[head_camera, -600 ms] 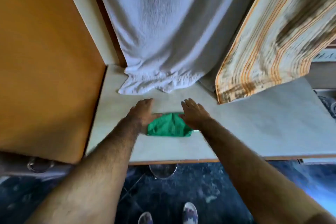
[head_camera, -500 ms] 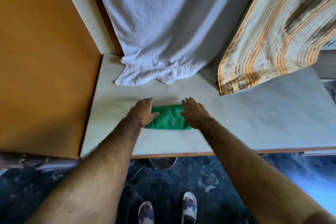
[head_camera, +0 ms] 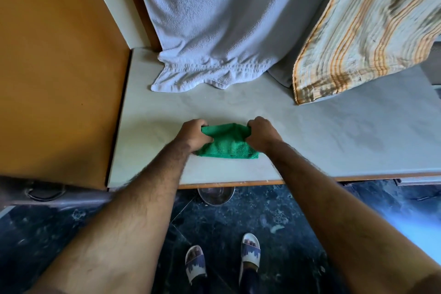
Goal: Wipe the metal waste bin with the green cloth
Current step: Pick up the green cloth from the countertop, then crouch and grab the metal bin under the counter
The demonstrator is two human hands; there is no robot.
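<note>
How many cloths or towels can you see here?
3: green cloth gripped on the counter, white towel hanging behind, striped towel hanging right. More may be hidden.

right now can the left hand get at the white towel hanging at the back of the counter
Probably yes. The left hand is closed on the green cloth, but only bare counter lies between it and the white towel.
</note>
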